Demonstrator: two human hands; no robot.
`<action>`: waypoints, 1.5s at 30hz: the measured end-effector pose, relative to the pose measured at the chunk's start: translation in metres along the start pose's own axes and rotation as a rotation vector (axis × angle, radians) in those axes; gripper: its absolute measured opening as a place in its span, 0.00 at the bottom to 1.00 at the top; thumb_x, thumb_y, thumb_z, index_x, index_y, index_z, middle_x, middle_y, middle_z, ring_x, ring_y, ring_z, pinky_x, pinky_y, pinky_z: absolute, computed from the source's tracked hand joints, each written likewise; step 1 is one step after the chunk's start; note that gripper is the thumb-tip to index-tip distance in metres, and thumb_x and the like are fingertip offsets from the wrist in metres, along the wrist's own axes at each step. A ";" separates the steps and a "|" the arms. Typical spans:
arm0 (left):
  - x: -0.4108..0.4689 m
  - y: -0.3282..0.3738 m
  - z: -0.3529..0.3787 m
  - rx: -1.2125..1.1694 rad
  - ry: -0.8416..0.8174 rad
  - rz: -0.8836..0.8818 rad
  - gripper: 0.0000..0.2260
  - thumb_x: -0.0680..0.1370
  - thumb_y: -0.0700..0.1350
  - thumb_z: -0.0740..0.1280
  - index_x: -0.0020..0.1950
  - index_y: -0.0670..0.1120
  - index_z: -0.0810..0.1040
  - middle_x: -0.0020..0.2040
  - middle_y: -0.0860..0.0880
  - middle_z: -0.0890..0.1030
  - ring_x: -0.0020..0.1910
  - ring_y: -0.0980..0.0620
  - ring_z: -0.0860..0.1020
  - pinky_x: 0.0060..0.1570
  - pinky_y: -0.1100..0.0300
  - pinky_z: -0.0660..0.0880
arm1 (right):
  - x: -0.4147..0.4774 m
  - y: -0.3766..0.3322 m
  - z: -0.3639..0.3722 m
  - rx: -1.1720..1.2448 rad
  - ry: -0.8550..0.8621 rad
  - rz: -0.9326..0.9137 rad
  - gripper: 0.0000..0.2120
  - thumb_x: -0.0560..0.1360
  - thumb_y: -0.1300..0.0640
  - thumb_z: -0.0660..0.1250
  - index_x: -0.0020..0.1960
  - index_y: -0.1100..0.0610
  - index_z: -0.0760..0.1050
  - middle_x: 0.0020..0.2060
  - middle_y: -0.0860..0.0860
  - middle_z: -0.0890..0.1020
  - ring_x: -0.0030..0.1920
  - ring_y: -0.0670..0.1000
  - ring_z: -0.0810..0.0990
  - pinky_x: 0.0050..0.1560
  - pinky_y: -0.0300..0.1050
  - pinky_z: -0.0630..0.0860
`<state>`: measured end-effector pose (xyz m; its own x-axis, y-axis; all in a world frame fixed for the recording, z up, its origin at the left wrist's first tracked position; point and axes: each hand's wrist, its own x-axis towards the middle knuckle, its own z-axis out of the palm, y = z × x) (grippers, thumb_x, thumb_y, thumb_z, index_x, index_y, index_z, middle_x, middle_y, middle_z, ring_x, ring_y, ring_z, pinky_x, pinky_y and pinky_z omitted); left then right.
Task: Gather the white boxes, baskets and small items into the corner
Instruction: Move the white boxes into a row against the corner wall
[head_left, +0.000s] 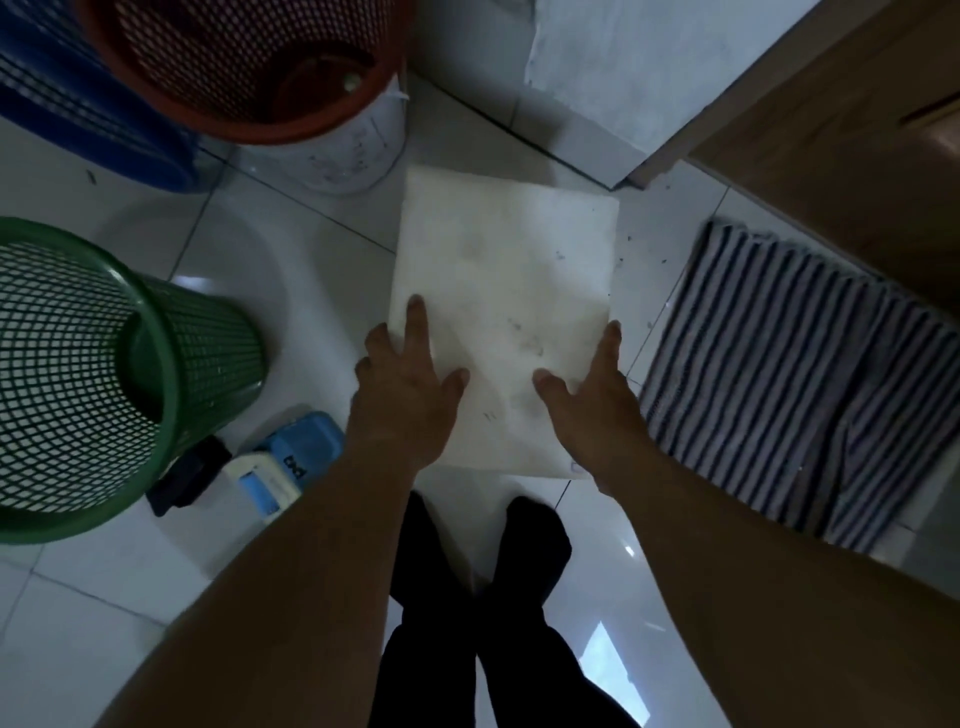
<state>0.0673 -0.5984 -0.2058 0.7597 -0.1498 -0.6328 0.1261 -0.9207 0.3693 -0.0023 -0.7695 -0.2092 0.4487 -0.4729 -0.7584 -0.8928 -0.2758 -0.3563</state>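
A white box (501, 317) sits mid-frame on the tiled floor (291, 291), gripped at its near edges by the left hand (405, 384) and right hand (592, 400), fingers spread. Lower left, beside a green basket (104, 374), lies a blue-and-white item (285, 462) whose lettering is unreadable.

Between the left hand (405, 384) and right hand (597, 400) lies a white box (498, 291), matt, slightly scuffed and smudged, like foam or card. Beyond the left hand, a green basket (104, 374) and a red basket (249, 57) are glossy plastic mesh; a white bucket (358, 150) looks smooth, marked plastic. Just right of the right hand, a striped cloth (800, 384) is soft, woven, frayed. The floor tiles (649, 597) are glossy; past the cloth a wooden cabinet (831, 140) is matt
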 end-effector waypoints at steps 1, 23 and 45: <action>-0.007 0.003 -0.005 -0.027 0.005 -0.004 0.37 0.78 0.59 0.62 0.79 0.57 0.42 0.74 0.40 0.55 0.69 0.38 0.62 0.66 0.43 0.65 | -0.005 -0.005 -0.008 -0.029 0.002 -0.007 0.46 0.75 0.38 0.64 0.77 0.41 0.32 0.70 0.56 0.68 0.65 0.58 0.72 0.61 0.52 0.71; -0.318 0.141 -0.343 0.180 0.160 0.038 0.35 0.76 0.70 0.51 0.77 0.51 0.59 0.79 0.48 0.55 0.75 0.40 0.59 0.73 0.44 0.58 | -0.367 -0.241 -0.232 -0.753 0.055 -0.576 0.28 0.82 0.42 0.48 0.79 0.53 0.54 0.79 0.51 0.52 0.74 0.57 0.64 0.69 0.55 0.63; -0.738 0.020 -0.286 -0.325 0.874 -0.877 0.35 0.72 0.73 0.50 0.69 0.52 0.67 0.74 0.48 0.63 0.69 0.40 0.66 0.66 0.43 0.67 | -0.736 -0.198 -0.125 -1.336 -0.222 -1.860 0.17 0.80 0.50 0.52 0.65 0.52 0.69 0.63 0.54 0.70 0.64 0.58 0.71 0.56 0.54 0.72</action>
<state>-0.3082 -0.4035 0.4637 0.4922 0.8595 -0.1377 0.8510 -0.4418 0.2841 -0.1503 -0.4717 0.4876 0.3722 0.9051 -0.2053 0.9061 -0.4023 -0.1307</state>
